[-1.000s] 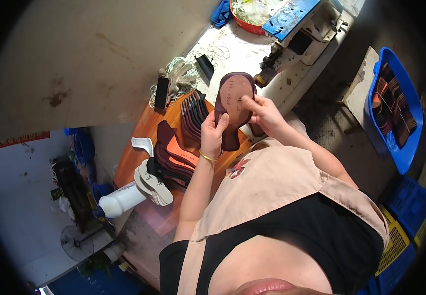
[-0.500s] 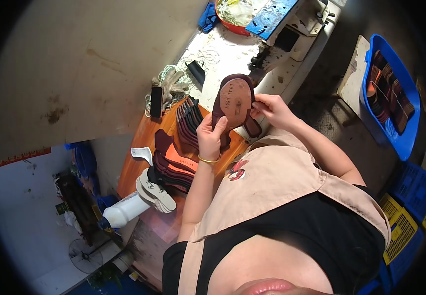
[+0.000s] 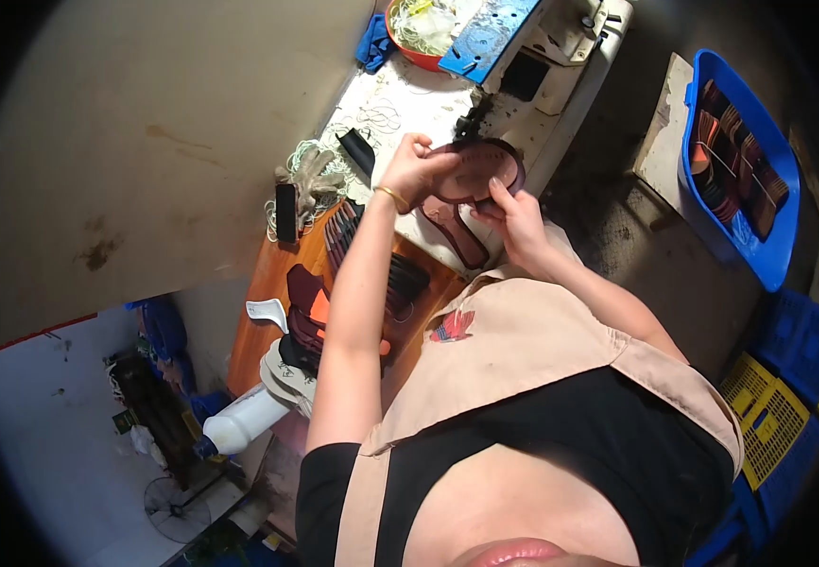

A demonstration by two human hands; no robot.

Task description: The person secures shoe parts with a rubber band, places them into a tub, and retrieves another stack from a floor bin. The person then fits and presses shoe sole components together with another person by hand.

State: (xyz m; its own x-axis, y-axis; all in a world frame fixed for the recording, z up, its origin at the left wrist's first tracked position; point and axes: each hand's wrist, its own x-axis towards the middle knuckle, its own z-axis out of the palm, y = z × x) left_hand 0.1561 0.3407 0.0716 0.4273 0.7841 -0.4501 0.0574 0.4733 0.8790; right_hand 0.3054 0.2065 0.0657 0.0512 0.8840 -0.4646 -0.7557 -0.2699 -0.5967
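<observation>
A maroon shoe upper (image 3: 474, 173) with a paler inner face is held between both my hands, close to the dark foot of a sewing machine (image 3: 471, 121). My left hand (image 3: 421, 172), with a bracelet at its wrist, grips the left edge, fingers bent over it. At the lower right edge, my right hand (image 3: 515, 217) pinches the upper, thumb on its face. A narrower maroon strap-shaped part (image 3: 458, 236) hangs below it over the table edge. Fingers on the underside are hidden.
Dark shoe pieces (image 3: 400, 274) lie on a wooden board (image 3: 263, 274), near a black phone (image 3: 285, 213), glove (image 3: 313, 180) and white bottle (image 3: 244, 420). A red bowl (image 3: 419, 55) stands at the back. On the right is a blue basket (image 3: 776, 260) of bundled pieces.
The upper has turned and moved away from me toward the machine. My left hand has shifted up to its far left edge; my right thumb now presses on its face.
</observation>
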